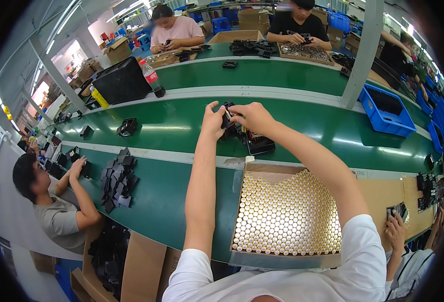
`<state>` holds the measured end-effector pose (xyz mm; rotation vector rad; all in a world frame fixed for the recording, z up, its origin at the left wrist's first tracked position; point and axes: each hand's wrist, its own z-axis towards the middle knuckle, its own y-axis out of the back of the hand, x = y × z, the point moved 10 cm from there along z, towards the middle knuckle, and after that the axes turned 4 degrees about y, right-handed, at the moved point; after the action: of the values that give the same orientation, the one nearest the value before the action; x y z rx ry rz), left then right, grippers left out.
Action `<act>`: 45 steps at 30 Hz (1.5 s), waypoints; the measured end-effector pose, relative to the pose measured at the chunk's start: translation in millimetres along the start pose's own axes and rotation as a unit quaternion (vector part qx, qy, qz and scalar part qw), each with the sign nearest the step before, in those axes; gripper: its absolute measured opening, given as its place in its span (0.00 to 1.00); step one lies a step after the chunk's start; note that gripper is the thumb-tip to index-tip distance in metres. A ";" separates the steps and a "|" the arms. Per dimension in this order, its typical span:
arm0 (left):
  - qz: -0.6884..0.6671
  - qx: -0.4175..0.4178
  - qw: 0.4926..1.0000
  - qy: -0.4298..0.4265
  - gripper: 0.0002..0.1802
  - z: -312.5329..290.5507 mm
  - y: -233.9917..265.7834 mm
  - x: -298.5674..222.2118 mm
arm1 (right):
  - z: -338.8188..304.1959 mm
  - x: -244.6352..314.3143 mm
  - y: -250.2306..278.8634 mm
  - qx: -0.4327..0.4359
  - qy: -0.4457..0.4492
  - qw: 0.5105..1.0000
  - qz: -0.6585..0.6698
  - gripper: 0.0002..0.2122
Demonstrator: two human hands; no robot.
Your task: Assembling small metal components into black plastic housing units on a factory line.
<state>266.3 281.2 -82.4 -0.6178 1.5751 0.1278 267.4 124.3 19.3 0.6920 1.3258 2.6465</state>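
lh [213,121], rh [254,120] on blk case [226,119]; bottle label [151,76] red w/ white print.

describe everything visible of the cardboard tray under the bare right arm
The tray is shallow, open-topped brown cardboard, lying flat on the green table. Round, shiny pale-gold ends, seemingly of upright cells, pack it closely, except for a bare patch along its far edge. What looks like tape lines its left side. The right arm crosses above, hiding part of its right side.
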 end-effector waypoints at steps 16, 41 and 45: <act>0.028 0.042 0.997 -0.063 0.34 -11.5 41.5 -36.1 | 85.1 17.0 -28.0 0.063 -0.006 0.979 0.195 0.15; 0.217 -0.191 0.950 -0.118 0.30 -4.5 119.3 -63.0 | 82.6 -14.5 -113.2 -0.036 -0.167 0.975 0.139 0.17; 0.271 -0.260 0.919 -0.123 0.28 -28.5 157.0 -82.5 | 36.0 70.2 -128.5 0.183 -0.007 0.983 -0.034 0.15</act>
<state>167.5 426.4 -44.9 -0.5259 1.4287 1.0302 206.5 250.0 -37.8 0.6853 1.8194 2.3612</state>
